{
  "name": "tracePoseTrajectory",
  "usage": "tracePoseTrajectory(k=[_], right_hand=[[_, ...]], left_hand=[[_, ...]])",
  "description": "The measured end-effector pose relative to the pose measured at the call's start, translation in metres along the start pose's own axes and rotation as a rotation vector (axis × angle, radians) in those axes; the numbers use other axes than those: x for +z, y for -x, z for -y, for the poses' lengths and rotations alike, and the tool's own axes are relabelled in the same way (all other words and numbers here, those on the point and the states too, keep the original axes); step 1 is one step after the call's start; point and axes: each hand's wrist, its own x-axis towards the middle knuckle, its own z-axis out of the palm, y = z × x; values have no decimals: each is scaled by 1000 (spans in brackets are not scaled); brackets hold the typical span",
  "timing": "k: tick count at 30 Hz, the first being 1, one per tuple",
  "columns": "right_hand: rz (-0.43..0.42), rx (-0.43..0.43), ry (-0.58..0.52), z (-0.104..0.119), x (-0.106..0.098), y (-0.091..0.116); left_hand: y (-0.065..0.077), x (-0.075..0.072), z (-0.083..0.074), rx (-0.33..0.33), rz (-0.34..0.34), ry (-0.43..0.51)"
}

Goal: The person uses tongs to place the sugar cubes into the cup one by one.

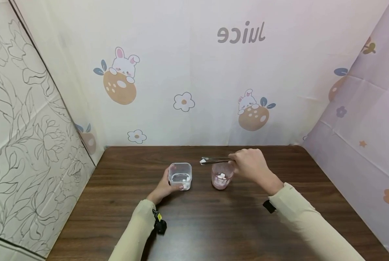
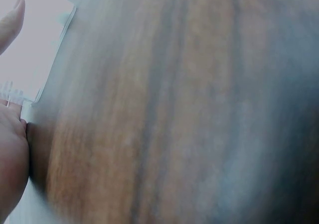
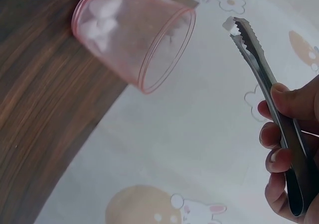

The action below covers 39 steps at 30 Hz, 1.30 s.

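My left hand [image 1: 163, 188] holds a transparent square plastic container [image 1: 180, 168], thumb along its near side and fingers round the left. Several small white cubes [image 1: 185, 182] lie in the container's right part. In my right hand [image 1: 249, 164] is a pair of metal tongs [image 3: 269, 87], gripped between thumb and fingers. The serrated tips pinch one white cube [image 3: 230, 25], level with the space between container and cup in the head view. Below the tongs stands a translucent pink cup [image 1: 219, 184] with white cubes [image 3: 102, 22] at its bottom. The left wrist view shows only part of the left hand [image 2: 11, 157].
Dark wood-grain table [image 1: 210, 224] lies under everything. A printed curtain [image 1: 201, 65] hangs behind its far edge, with more patterned cloth at both sides. A black wrist device [image 1: 160, 223] sits on the left sleeve, another [image 1: 269, 206] at the right cuff.
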Motion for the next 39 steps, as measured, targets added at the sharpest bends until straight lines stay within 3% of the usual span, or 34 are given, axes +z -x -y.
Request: tracePoseTrajectory(k=[5,12,14,17,25,32,39], right_hand=[[-10,8,21,-10,-3,8],[9,26,28,-20,-8,17],[13,29,31,-22,-9,19],[31,37,33,-25,-11,22],[95,48,30,-28,-8,29],[151,31,50,-26,0,30],[151,-12,74,-22,9,25]], left_hand=[[-2,0,4,5,-1,21],[-16,-2,32,-6,-31,17],[-16,-2,33,-11,-35,21],[-15,-3,30,-5,-28,33],[-3,-4,1,7,15,28],[-3,-4,2,14,15,43],[-3,-1,4,3,13,36]])
